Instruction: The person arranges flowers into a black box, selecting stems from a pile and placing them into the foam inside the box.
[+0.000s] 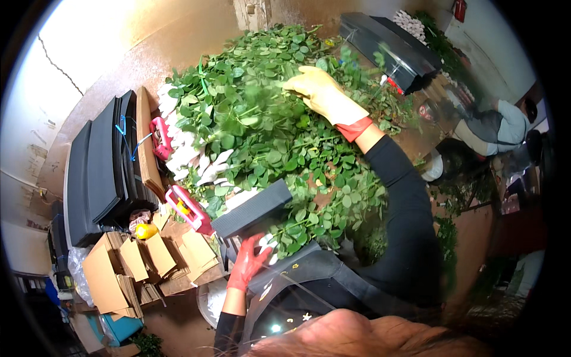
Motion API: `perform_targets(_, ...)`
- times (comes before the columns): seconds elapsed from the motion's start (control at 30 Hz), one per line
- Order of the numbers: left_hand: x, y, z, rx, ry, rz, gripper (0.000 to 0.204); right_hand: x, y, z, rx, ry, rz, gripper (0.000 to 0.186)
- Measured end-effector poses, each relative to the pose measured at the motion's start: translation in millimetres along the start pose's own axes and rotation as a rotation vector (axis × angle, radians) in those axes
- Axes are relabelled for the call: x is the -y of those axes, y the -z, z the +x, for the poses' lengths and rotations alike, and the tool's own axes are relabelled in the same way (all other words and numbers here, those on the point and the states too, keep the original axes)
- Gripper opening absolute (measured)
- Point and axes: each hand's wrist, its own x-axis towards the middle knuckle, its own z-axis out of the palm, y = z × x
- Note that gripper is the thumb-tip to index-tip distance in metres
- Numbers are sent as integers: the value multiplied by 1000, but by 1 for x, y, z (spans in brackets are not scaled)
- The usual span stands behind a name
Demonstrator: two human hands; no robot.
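Note:
My left hand point(247, 268), in a red glove, curls its fingers around a few white-wrapped flower heads point(269, 247). Their leafy stems point(315, 226) run to the right, along a dark ribbed board point(253, 208). Farther away, my right hand point(321, 92), in a yellow glove with a red cuff, reaches over a large heap of leafy green flower stems point(256, 119). Its fingers are stretched out and point left, with nothing plainly between them. Some leaves beside it are blurred. White-wrapped heads point(184, 152) line the left side of the heap.
On the left stand black panels point(98, 172), with folded cardboard pieces point(157, 256) nearer me. Two pink-handled tools point(187, 208) lie beside the heap, and a yellow object point(146, 231) is by the cardboard. A black box point(389, 50) stands far right. Another person point(499, 128) sits at right.

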Motion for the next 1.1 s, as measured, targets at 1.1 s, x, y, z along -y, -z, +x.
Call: perform_targets(1.1, 43, -13, 9, -173, 122, -27, 65, 21, -38, -145, 689, -283, -41, 10)
